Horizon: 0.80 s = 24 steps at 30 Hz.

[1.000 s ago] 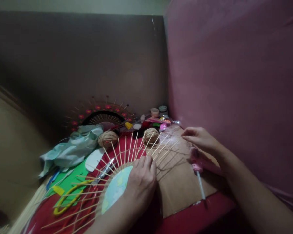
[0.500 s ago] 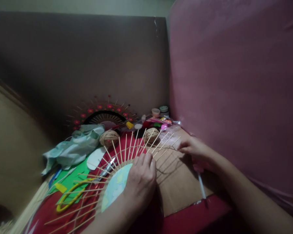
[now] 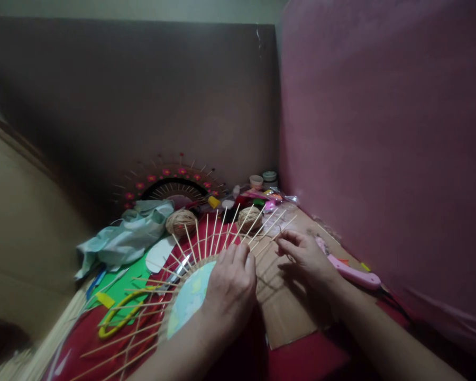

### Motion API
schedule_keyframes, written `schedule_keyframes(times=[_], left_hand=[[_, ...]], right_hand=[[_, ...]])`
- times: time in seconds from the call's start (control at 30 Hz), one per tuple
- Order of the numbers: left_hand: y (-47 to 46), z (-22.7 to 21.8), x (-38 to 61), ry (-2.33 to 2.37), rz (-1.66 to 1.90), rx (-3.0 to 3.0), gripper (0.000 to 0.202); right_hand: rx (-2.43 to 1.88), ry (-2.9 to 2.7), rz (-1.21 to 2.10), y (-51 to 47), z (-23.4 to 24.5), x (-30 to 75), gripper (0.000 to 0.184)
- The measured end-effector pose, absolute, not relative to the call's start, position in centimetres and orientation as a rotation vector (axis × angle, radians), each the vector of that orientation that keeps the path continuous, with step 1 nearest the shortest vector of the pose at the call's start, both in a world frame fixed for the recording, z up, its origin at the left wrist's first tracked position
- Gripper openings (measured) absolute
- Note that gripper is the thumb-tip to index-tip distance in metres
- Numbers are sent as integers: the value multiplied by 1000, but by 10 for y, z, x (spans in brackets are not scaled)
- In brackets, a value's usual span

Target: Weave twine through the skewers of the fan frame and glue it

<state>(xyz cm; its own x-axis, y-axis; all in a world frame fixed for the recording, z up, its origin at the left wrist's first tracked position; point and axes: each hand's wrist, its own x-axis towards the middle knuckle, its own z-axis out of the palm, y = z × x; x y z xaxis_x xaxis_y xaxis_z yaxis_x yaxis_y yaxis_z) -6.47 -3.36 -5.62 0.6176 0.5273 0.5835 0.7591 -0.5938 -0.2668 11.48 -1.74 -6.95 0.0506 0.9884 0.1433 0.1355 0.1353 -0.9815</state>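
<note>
Pressing the left hand (image 3: 232, 288) down on the right edge of a pale blue and yellow disc (image 3: 190, 293), low and left of centre over a red surface (image 3: 321, 355). Curling its fingers together over the rim and the bases of thin wooden sticks (image 3: 199, 241), fanned out from the disc like rays; cannot tell the exact grip beneath the knuckles. Holding the right hand (image 3: 305, 254) just beside the outer right-hand sticks, above brown cardboard (image 3: 289, 323), with thumb and forefinger nearly closed in a pinch, by the look of it on a thin brown cord (image 3: 264, 237) strung across the sticks. Too dim to trace the cord's full path.

To do this well, bear down firmly with the left palm, so as to stop the disc from turning. Draw the cord with light, even tension, enough to lie straight without bending a stick sideways. Work one stick at a time, at a constant distance from the rim. Beware of snagging on stick tips, and steer clear of the pink glue gun (image 3: 353, 272), near the right forearm and possibly hot.
</note>
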Motion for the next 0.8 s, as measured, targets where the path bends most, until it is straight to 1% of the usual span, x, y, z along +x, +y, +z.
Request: schedule_keyframes(times=[0.1,0.17,0.33,0.4,0.5,0.67,0.73,0.8], left_hand=[[-33,-55,-65,-1005,-626,-2340,14],[-33,-55,-65,-1002,-630,-2342,13],[-32,-55,-65,-1015,-617,-2348,12],[-32,-55,-64,-1018,-610,-2351,11],[-33,-55,-64,-1022,-619,-2361,10],[-34,-55,-64,-1013,-619,-2367,11],[-34,-55,-64,-1019,-598,-2366,13],[-34,-56,-64,-1035,-583,-2367,13]], right_hand=[[-1337,-1453,876,-15,-76,116,24],[-1403,-1649,775,-17,-81,113,26],[-1573,-2301,257,-36,-83,105,19],[-1553,-2417,172,-44,-81,106,18],[-1484,-2371,276,-47,-76,113,15],[-1322,-1875,478,-36,-68,119,24],[-1245,-1693,673,-32,-65,114,20],[-1192,-1499,967,-29,-66,108,15]])
